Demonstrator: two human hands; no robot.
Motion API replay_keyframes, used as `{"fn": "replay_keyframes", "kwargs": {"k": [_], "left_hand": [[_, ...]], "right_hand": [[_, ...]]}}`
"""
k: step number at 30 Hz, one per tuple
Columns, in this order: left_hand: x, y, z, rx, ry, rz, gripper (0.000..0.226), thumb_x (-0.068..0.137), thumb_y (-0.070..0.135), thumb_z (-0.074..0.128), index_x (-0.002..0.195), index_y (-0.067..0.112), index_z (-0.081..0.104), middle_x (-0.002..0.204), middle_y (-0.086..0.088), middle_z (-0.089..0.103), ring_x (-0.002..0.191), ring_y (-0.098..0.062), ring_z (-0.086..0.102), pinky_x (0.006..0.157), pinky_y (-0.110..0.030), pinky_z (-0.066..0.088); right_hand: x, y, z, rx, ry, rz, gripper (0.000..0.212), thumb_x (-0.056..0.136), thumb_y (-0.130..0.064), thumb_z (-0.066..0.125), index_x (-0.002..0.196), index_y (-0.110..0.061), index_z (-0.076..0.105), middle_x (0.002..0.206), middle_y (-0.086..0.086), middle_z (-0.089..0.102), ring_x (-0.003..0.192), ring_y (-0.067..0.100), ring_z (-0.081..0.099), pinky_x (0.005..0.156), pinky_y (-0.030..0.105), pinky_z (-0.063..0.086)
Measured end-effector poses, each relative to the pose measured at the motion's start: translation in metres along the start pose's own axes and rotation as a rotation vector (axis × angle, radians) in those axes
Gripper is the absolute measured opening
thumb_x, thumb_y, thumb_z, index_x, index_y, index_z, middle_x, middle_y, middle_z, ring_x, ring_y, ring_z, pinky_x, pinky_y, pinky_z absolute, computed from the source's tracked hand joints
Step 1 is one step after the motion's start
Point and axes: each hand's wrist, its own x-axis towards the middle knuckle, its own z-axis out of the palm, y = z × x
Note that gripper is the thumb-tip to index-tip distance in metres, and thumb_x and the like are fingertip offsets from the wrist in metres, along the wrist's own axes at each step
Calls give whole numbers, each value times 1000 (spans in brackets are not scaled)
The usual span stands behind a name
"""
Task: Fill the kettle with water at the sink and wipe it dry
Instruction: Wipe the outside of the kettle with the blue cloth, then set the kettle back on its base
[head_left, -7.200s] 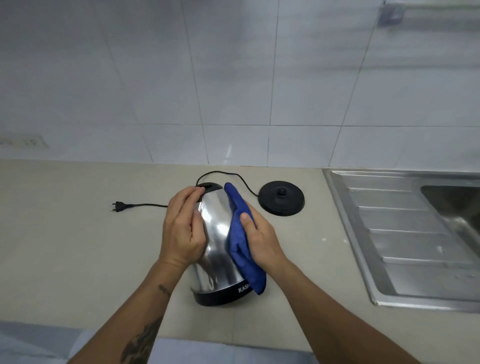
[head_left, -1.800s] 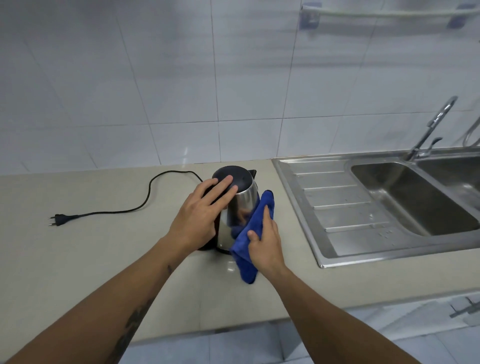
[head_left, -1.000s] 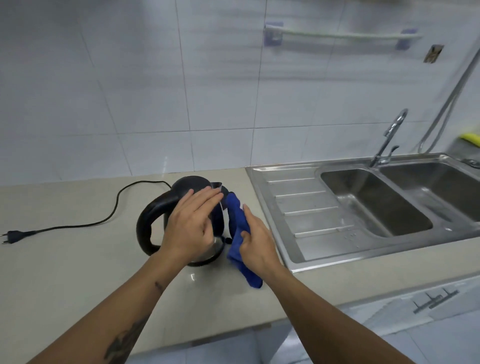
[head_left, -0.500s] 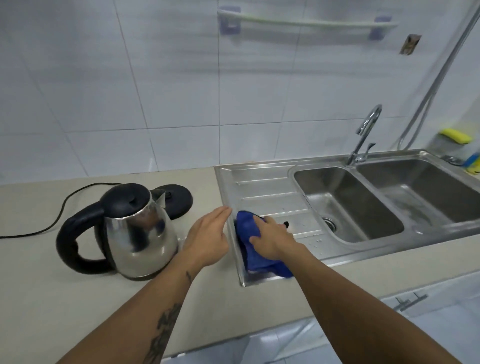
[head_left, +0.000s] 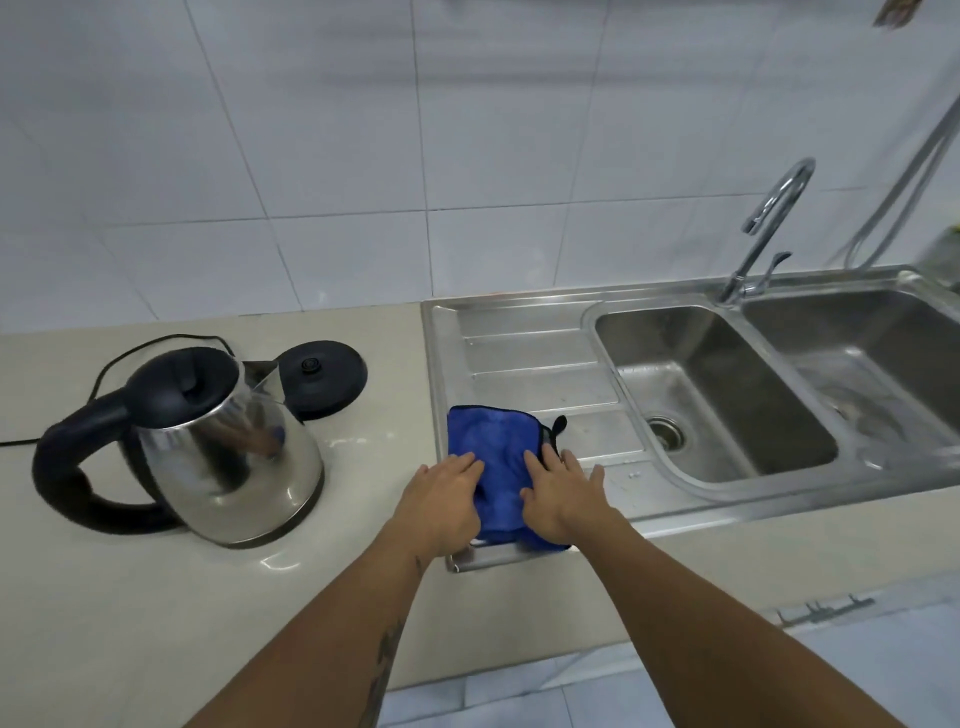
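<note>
While the kettle (head_left: 208, 441) is standing upright on the counter (head_left: 156, 597), lid down and handle pointing left, both hands are lying flat on the blue cloth (head_left: 493, 447) spread over the near end of the sink's drainboard (head_left: 530, 353). The left hand (head_left: 441, 499) is resting with fingers straight and together on the cloth's left part; the right hand (head_left: 561, 493) is pressing the other part with fingers straight and slightly spread. Neither is gripping anything.

Risks, as I'm judging them: the cloth is overhanging the front lip of the drainboard, so a careless release could be letting it slide off toward the floor. The power base (head_left: 319, 376) is sitting just behind the kettle's spout, and any water left under the kettle could be wetting its contact once the kettle goes back on.

As for containers, the closed lid is hiding whatever the kettle holds. The nearer basin (head_left: 727, 405) is showing only its drain; the farther basin (head_left: 872, 374) seems to be glistening wet, though the glare is making that uncertain.
</note>
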Motion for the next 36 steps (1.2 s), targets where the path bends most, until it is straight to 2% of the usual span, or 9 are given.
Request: {"fn": "replay_keyframes", "kwargs": {"k": [6, 9, 12, 16, 22, 25, 30, 33, 36], "left_hand": [[13, 2, 4, 12, -55, 6, 66, 92, 26, 48, 153, 15, 23, 163, -4, 17, 148, -23, 20, 118, -44, 24], [9, 3, -2, -107, -24, -13, 56, 90, 20, 48, 145, 14, 40, 156, -5, 34, 142, -26, 33, 114, -42, 32], [-7, -2, -10, -261, 154, -63, 34, 87, 12, 45, 117, 14, 58, 123, -1, 60, 114, -27, 58, 95, -40, 48], [-42, -22, -23, -317, 355, -106, 48, 91, 10, 48, 138, 18, 51, 140, 5, 52, 127, -17, 50, 107, -28, 39], [-111, -58, -44, -654, 694, -223, 40, 92, 3, 52, 121, 27, 64, 121, 14, 60, 110, 0, 59, 99, -24, 48], [-148, -77, -60, -858, 885, -291, 38, 90, -5, 54, 110, 24, 69, 111, 8, 67, 99, 2, 64, 87, -15, 51], [-194, -121, -80, -1072, 1212, -417, 30, 91, -5, 58, 103, 19, 70, 95, 7, 73, 87, -3, 69, 75, -14, 53], [-206, -157, -84, -1204, 1293, -493, 32, 89, -4, 61, 101, 24, 69, 99, 3, 72, 94, -13, 68, 79, -19, 51], [-209, -193, -81, -1326, 1216, -574, 36, 86, -4, 64, 105, 27, 67, 110, 1, 68, 99, -17, 65, 88, -30, 49]], "right_hand": [[12, 12, -9, -10, 3, -33, 65, 104, -42, 31, 161, -26, 4, 171, 2, 1, 156, 30, 5, 121, 66, 6], [9, 9, -18, 26, 20, -42, 64, 103, -40, 36, 160, -25, 14, 170, 3, 6, 155, 31, 9, 121, 66, 7], [-2, -5, -27, 119, 101, -106, 63, 102, -37, 42, 159, -21, 20, 170, 3, 9, 155, 30, 11, 122, 62, 9], [-15, -37, -41, 324, 154, -259, 64, 102, -34, 47, 160, -18, 22, 170, 2, 14, 156, 24, 13, 125, 48, 17], [-36, -106, -59, 809, 40, -391, 64, 98, -35, 61, 156, -28, 35, 160, -3, 37, 145, 19, 38, 114, 34, 36], [-44, -141, -67, 970, -66, -422, 67, 94, -36, 67, 154, -33, 37, 153, -3, 43, 135, 21, 50, 102, 34, 44], [-51, -190, -71, 1088, -114, -440, 75, 90, -30, 73, 154, -33, 35, 150, 0, 44, 132, 24, 50, 110, 42, 43], [-50, -213, -71, 1151, -107, -420, 77, 88, -25, 75, 153, -31, 36, 147, 0, 44, 134, 24, 49, 113, 45, 41], [-48, -229, -70, 1237, -84, -409, 67, 88, -13, 73, 146, -31, 44, 135, -3, 53, 125, 21, 56, 103, 40, 46]]}}
